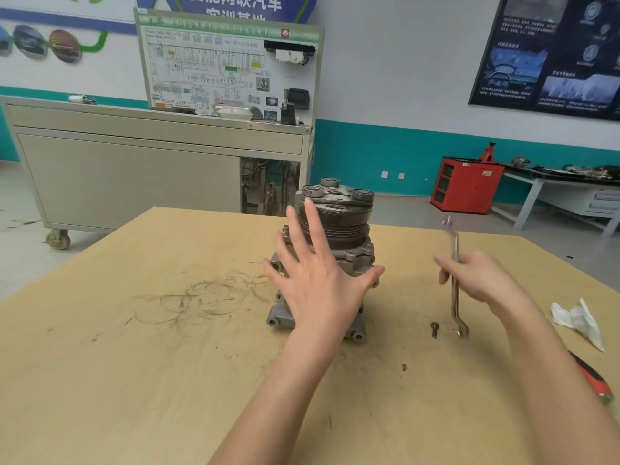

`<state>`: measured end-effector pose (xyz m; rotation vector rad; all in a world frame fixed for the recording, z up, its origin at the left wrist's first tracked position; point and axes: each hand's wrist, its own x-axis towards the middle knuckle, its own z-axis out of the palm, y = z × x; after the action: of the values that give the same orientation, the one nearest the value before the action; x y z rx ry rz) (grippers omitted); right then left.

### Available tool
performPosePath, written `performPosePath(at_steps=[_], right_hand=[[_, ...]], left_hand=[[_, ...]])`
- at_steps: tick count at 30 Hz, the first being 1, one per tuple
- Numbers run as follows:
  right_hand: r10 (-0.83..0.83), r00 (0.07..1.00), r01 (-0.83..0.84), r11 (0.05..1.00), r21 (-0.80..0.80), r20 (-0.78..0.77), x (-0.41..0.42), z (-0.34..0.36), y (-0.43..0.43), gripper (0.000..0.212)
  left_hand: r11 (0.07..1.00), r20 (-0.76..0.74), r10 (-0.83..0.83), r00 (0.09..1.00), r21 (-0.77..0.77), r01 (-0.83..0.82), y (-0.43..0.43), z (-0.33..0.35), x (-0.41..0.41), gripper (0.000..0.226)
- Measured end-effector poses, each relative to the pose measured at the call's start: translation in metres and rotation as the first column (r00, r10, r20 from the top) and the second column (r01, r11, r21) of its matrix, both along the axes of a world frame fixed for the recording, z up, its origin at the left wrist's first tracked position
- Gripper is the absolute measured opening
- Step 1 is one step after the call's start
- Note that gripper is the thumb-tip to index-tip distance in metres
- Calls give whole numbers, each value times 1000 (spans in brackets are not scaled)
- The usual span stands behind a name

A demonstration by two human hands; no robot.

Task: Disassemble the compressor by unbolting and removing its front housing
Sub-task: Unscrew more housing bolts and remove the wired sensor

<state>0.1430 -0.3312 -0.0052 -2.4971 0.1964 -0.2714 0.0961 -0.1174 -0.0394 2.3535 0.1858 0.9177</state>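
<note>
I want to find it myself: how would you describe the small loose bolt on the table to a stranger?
On the wooden table, find the compressor standing in the middle and look right. The bolt lies flat beside the lower end of the wrench held by the right hand. It is short and dark, unlike the long shiny wrench.

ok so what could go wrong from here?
1. The compressor stands on end, and the left hand is open in front of it, not holding it. Wrench torque could tip it.
2. The right hand holds the wrench mid-shaft in its fingers, so it might slip or drop.
3. The loose bolt lies on the table by the wrench's lower end. A knock could send it rolling.
</note>
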Motion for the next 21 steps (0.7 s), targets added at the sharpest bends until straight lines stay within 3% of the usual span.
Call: performPosePath(at_steps=[2,4,7,10,13,16,18,21], right_hand=[[3,973,-81,941,328,233,-9,9,12,45],[48,922,-276,775,569,383,-22,15,26,38],[117,858,-479,531,698,500,-45,20,42,25],[166,801,-588,400,703,575,-64,17,55,27],[154,738,-649,430,628,657,-78,10,73,28],[127,655,-678,534,505,745,-88,-1,91,26],[165,566,-692,627,357,808,-92,-12,101,31],[266,442,-618,783,76,857,-93,-26,112,43]], left_hand=[[997,31,8,999,-74,-6,3,-2,4,135],[993,70,3,998,-115,5,9,-3,7,132],[993,127,-38,991,-104,51,17,-5,10,129],[982,160,-139,977,-108,158,32,-4,13,129],[898,158,-358,920,-211,385,58,1,19,128],[734,150,-581,800,-327,595,84,3,27,135],[649,136,-677,723,-354,674,97,3,33,138],[613,134,-718,683,-343,712,103,3,37,131]])
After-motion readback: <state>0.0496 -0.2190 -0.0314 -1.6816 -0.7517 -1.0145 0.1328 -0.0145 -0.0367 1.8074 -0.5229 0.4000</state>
